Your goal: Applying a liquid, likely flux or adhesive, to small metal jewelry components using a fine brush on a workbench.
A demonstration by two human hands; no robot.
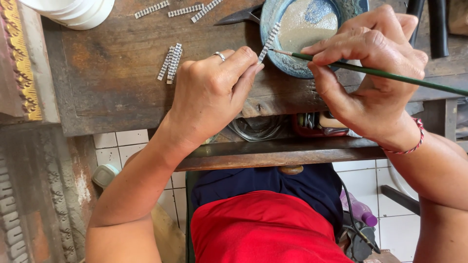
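Note:
My left hand (214, 90) pinches the lower end of a thin silvery beaded strip (269, 41), which leans over the rim of a blue bowl (288, 68). A ring sits on one finger of that hand. My right hand (373, 78) grips a slim green paintbrush (390, 74) like a pen. The brush tip touches the strip near its lower end. The bowl holds a pale greyish paste.
More silvery strips lie on the worn wooden table (117, 97): a small bundle (170, 62) at the left and three (178, 9) along the far edge. A white container (73, 12) stands at top left. A carved gilded frame piece (22, 63) lies at the left. A dark blade (241, 16) rests behind the bowl.

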